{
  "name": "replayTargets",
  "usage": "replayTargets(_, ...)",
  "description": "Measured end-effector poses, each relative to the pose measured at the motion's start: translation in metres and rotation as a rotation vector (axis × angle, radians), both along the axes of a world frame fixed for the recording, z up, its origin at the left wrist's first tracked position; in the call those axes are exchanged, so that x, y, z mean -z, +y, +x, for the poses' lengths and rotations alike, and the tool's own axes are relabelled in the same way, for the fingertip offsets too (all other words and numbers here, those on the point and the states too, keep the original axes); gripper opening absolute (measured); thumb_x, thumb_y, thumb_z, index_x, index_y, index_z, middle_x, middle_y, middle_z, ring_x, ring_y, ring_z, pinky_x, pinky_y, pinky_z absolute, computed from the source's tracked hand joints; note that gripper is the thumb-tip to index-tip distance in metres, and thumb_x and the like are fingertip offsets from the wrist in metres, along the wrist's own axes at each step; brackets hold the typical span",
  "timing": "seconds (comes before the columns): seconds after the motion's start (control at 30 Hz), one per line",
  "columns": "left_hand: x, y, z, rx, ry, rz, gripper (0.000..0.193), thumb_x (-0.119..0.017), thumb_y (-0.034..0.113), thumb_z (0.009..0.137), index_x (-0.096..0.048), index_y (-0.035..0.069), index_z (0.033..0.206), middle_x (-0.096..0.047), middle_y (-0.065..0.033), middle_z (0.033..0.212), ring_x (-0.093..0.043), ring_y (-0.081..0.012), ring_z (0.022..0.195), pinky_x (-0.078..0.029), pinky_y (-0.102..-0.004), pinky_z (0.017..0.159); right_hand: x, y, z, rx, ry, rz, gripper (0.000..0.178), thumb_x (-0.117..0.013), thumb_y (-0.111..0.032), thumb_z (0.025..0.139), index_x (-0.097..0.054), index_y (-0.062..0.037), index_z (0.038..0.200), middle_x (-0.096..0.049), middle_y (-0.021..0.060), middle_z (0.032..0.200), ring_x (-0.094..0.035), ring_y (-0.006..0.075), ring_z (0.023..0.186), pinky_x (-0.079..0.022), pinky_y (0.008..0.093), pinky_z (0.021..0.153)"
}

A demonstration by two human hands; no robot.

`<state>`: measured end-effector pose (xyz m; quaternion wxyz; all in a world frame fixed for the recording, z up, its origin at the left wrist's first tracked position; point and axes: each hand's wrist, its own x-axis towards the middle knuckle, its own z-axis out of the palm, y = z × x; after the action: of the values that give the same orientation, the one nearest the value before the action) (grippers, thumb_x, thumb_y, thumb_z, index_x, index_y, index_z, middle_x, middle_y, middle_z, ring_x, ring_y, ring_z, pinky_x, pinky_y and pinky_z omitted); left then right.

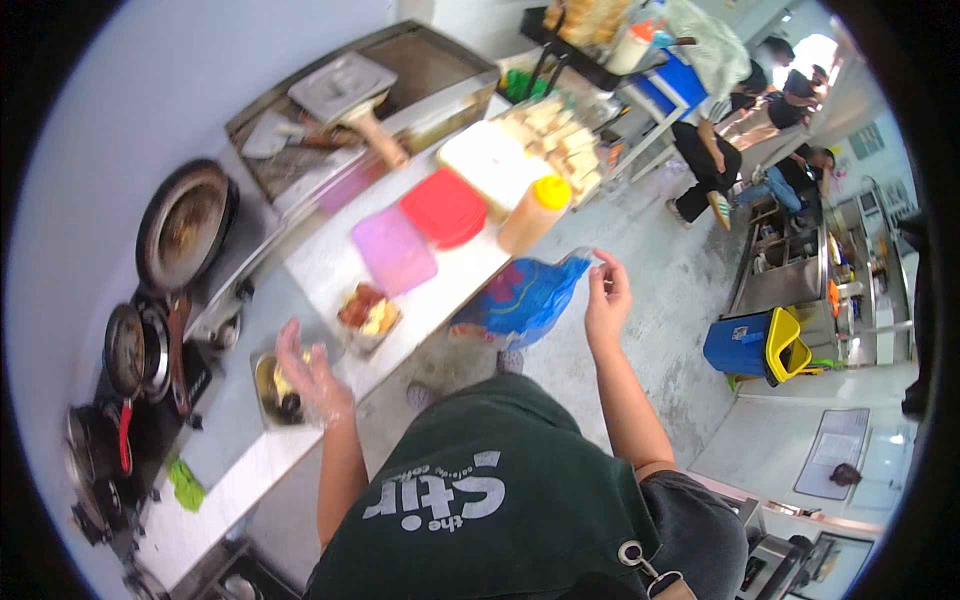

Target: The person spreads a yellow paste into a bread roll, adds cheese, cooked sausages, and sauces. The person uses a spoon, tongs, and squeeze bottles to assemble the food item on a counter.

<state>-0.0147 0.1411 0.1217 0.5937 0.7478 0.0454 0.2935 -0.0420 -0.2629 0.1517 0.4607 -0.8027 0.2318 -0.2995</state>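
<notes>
My left hand, in a clear plastic glove, is raised with its fingers apart. It hovers over the edge of a small metal pan that holds yellowish food and a dark round item. Close by on the counter sits a small container of food with reddish-brown and yellow pieces. My right hand, bare, pinches the upper corner of a blue plastic bag, which hangs off the counter's front edge. What the bag contains is hidden.
The white counter carries a purple lid, a red lid, a yellow-capped squeeze bottle, bread pieces and lettuce. Behind are a griddle and frying pans. A blue-yellow bin and several people stand right.
</notes>
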Motion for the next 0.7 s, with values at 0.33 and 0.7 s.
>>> replayTargets(0.33, -0.018, -0.052, 0.025, -0.186, -0.013, 0.087, 0.047, -0.061, 0.023, 0.091, -0.052, -0.002, 0.130, -0.053, -0.0165, 0.136, -0.047, -0.0294, 0.129, -0.031, -0.0449, 0.113, -0.082, -0.229, 0.238, -0.051, -0.288, -0.098, 0.033, -0.069, -0.015, 0.089, -0.066, -0.0030, 0.120, -0.070, 0.0098, 0.106, -0.065, 0.0168, 0.097, -0.050, 0.0313, 0.089)
replayTargets(0.7, -0.038, -0.147, -0.045, -0.500, 0.070, -0.036, 0.042, -0.056, 0.003, 0.088, -0.052, 0.002, 0.130, -0.053, -0.0117, 0.134, -0.047, -0.0256, 0.129, -0.037, -0.0425, 0.109, -0.097, -0.368, 0.512, 0.000, 0.154, -0.239, 0.069, -0.075, -0.055, 0.074, -0.061, -0.0150, 0.129, -0.070, 0.0126, 0.113, -0.066, 0.0305, 0.101, -0.049, 0.0446, 0.089)
